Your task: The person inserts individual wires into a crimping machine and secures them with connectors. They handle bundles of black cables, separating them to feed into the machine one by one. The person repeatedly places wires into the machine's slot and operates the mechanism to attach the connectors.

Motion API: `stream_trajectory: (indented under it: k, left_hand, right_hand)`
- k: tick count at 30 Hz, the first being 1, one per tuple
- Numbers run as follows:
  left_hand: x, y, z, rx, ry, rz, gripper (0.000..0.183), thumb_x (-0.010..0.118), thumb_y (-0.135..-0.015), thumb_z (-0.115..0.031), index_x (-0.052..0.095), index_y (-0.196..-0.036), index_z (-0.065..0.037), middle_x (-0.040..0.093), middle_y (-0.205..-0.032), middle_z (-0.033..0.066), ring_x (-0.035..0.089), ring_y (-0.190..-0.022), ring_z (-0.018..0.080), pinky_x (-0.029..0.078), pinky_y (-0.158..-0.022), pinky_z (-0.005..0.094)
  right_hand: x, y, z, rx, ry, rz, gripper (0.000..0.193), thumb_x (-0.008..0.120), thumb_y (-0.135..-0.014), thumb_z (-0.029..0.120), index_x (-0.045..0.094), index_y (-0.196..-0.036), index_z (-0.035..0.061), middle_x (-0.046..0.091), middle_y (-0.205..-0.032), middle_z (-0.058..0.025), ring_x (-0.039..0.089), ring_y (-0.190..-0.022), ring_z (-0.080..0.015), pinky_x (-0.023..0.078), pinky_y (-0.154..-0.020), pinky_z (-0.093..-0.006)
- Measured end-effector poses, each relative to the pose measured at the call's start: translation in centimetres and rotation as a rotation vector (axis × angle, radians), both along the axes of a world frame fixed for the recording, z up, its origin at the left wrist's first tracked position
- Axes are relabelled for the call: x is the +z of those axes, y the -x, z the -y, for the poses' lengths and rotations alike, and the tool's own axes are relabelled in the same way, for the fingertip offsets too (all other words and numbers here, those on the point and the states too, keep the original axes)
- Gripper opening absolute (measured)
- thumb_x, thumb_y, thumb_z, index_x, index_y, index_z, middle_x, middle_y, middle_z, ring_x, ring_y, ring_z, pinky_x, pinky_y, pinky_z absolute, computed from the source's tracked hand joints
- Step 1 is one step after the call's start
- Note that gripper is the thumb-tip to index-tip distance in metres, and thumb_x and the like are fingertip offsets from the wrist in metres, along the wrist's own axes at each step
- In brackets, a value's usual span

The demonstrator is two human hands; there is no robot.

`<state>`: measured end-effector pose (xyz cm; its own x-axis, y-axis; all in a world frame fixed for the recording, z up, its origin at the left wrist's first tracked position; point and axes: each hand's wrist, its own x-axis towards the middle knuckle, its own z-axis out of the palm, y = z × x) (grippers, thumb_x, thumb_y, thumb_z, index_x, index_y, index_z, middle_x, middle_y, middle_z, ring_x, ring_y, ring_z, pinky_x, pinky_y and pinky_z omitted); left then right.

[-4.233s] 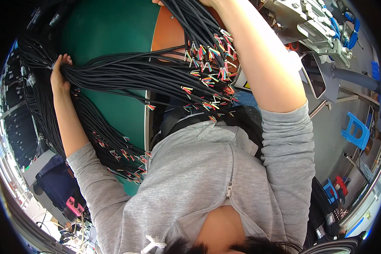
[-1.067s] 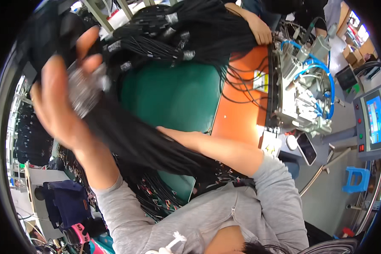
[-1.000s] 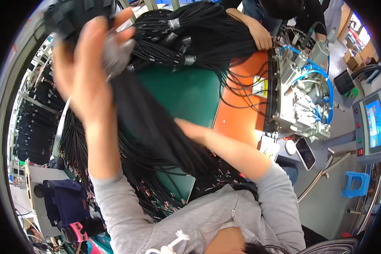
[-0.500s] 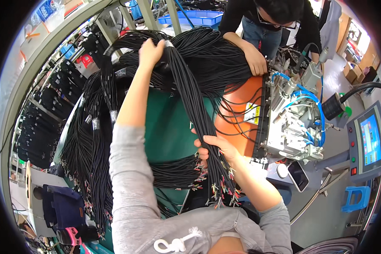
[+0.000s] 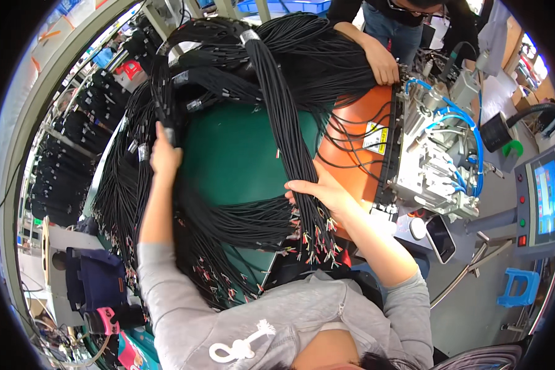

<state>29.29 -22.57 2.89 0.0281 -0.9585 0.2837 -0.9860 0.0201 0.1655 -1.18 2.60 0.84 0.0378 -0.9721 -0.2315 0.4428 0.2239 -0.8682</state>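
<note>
My right hand (image 5: 320, 190) is closed round a thick bundle of black cables (image 5: 277, 98) near its lower end, thumb across the front. Stripped, coloured wire ends (image 5: 319, 237) fan out below that hand. Silver tape (image 5: 250, 37) binds the bundle at its far end. To the left, my left hand (image 5: 165, 154) is closed round a second black cable bundle (image 5: 161, 92) at its taped band; the palm side is hidden. More black cables (image 5: 240, 222) with coloured ends lie on the green table surface (image 5: 234, 148), between and below my hands.
A co-worker's hand (image 5: 382, 65) rests at the far edge of the orange panel (image 5: 354, 117). Right of it stand a metal machine with blue tubes (image 5: 438, 148), a phone (image 5: 441, 239) and a control screen (image 5: 544, 197). Hanging black cables (image 5: 68, 160) fill a rack at left.
My left hand has left the far taped end of the first bundle and come down left onto the second. My right hand keeps its hold. The view has shifted slightly.
</note>
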Motion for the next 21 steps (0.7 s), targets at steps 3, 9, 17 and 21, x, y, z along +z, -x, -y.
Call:
stream_trajectory:
  k: [3,9,17,21]
  left_hand:
    - [9.1,-3.3,1.3,-0.135,0.439,0.139,0.060,0.050,-0.075,-0.001,0.049,-0.132,-0.020,0.063,-0.109,0.0167,0.061,-0.098,0.0395,0.049,-0.079,0.0499]
    - [15.4,0.3,0.2,-0.317,0.520,0.089,0.030,0.062,-0.086,-0.027,0.064,-0.109,-0.009,0.067,-0.101,0.0144,0.063,-0.092,0.0317,0.050,-0.076,0.0425]
    - [3.5,16.7,-13.0,-0.801,-0.235,-0.324,0.051,0.056,-0.090,-0.048,0.067,-0.074,-0.001,0.062,-0.059,0.0087,0.062,-0.053,0.0189,0.047,-0.054,0.0308]
    - [3.4,17.8,-13.8,-0.900,-0.349,-0.483,0.040,0.057,-0.090,-0.036,0.064,-0.070,-0.002,0.062,-0.058,0.0088,0.062,-0.054,0.0247,0.047,-0.053,0.0348]
  right_hand:
    - [0.1,1.5,-0.5,0.012,-0.027,0.121,0.052,0.070,-0.081,0.021,0.045,-0.122,0.0016,0.058,-0.087,-0.0073,0.062,-0.074,-0.0148,0.054,-0.066,-0.0268]
    - [-1.3,2.0,-0.9,0.235,0.081,1.181,0.046,0.056,-0.089,0.021,0.046,-0.130,0.0034,0.058,-0.086,-0.0078,0.057,-0.070,-0.0144,0.051,-0.062,-0.0264]
    - [-2.2,0.1,-1.5,-0.062,-0.072,0.743,0.029,0.060,-0.090,0.028,0.057,-0.098,0.0003,0.062,-0.084,-0.0074,0.060,-0.068,-0.0157,0.053,-0.065,-0.0282]
    - [-2.6,0.2,-1.3,-0.073,-0.038,0.681,0.027,0.062,-0.089,0.026,0.051,-0.104,0.0057,0.062,-0.084,-0.0067,0.061,-0.069,-0.0140,0.054,-0.062,-0.0268]
